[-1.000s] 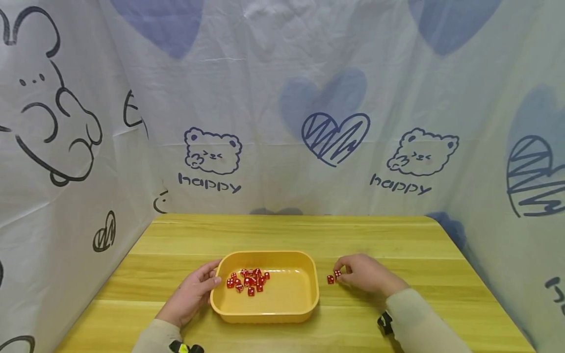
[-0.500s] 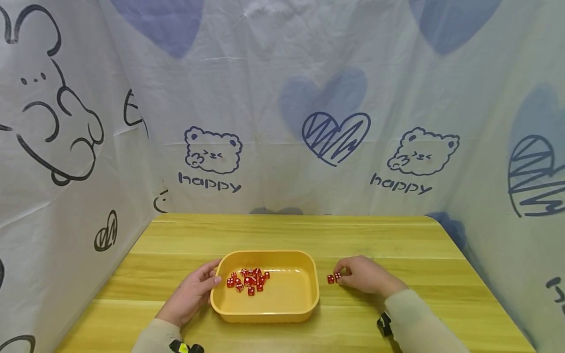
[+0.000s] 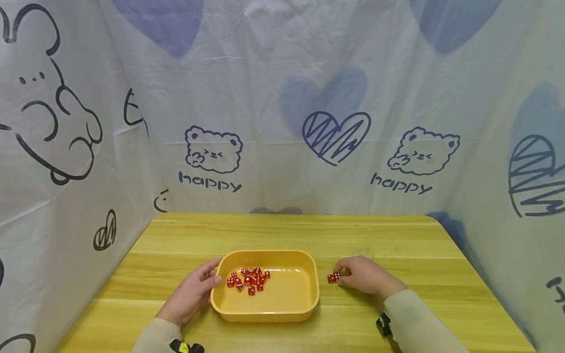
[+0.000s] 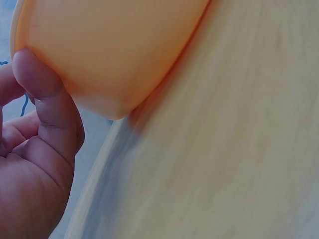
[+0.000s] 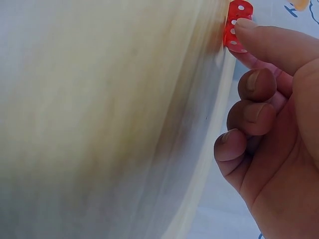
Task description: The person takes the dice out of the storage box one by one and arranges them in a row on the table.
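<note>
My left hand (image 3: 192,293) holds a yellow plastic tray (image 3: 265,318) at its left end, thumb over the rim and fingers behind the wall. The left wrist view shows the thumb (image 4: 37,74) on the rim. Several red dice (image 3: 249,281) with white pips lie in the tray's left half. To the right of the tray, my right hand (image 3: 370,277) pinches a red die (image 3: 337,276) between thumb and index finger at the tabletop. Against its left side sits a second red die (image 3: 331,279). In the right wrist view the other three fingers are curled in.
Both the tray and the loose dice stand on a yellow wood-grain table (image 3: 282,234). White curtains (image 3: 273,191) printed with hearts and bears hang behind it and on both sides. Each wrist has a black strap-on device, the right one (image 3: 384,324) near the sleeve cuff.
The die in my right hand has shifted slightly left and down, closing the gap to the second die. My left hand and the tray have stayed in place.
</note>
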The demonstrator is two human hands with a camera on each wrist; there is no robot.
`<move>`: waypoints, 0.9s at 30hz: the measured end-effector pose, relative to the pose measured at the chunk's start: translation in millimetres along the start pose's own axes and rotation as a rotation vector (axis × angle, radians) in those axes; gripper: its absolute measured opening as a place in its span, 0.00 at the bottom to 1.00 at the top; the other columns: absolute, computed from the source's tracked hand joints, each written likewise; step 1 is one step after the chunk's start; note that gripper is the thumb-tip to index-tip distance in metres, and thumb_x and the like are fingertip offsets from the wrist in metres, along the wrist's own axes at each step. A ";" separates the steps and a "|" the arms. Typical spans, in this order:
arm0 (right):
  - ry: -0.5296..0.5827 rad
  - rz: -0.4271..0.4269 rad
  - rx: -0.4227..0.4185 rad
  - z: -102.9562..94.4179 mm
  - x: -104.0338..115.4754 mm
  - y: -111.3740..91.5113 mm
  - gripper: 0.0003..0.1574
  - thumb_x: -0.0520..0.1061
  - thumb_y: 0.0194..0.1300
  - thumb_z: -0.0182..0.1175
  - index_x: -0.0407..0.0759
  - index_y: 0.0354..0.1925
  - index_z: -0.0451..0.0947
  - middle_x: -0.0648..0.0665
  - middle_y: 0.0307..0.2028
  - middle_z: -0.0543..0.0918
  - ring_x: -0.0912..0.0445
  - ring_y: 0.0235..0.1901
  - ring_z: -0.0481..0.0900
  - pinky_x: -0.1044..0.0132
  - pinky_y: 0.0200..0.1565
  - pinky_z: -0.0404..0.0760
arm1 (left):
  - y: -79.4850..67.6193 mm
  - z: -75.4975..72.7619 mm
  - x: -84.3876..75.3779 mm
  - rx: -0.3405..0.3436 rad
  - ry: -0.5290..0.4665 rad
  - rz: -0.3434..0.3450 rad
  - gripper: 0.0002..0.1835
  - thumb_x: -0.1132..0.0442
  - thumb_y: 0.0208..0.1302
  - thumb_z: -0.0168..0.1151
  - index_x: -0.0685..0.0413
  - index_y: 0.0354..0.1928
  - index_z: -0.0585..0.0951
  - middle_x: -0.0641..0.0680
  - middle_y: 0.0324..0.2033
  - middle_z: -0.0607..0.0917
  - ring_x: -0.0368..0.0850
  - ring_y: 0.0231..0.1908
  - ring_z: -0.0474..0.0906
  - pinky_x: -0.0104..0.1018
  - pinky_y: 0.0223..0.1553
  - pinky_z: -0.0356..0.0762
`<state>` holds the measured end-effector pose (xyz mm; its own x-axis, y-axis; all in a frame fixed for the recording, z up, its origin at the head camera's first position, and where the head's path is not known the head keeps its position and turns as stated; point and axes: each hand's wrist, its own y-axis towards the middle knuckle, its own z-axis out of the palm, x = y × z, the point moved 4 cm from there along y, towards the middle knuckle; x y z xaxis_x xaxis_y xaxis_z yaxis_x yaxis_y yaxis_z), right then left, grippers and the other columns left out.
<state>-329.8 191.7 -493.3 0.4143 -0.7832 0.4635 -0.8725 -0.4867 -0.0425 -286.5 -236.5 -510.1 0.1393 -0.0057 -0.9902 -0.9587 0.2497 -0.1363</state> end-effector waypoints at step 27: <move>0.036 0.053 0.015 -10.5 10.5 -0.1 0.14 0.48 0.65 0.69 0.52 0.50 0.84 0.53 0.25 0.75 0.58 0.24 0.72 0.62 0.26 0.73 | -0.4 0.2 -3.6 -0.001 -0.001 -0.006 0.32 0.64 0.76 0.55 0.60 0.77 0.59 0.59 0.48 0.68 0.50 0.42 0.74 0.34 0.33 0.81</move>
<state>-328.1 187.6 -479.2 0.3578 -0.7940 0.4914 -0.8889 -0.4509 -0.0813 -286.5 -236.4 -506.5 0.1451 -0.0061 -0.9894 -0.9581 0.2487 -0.1420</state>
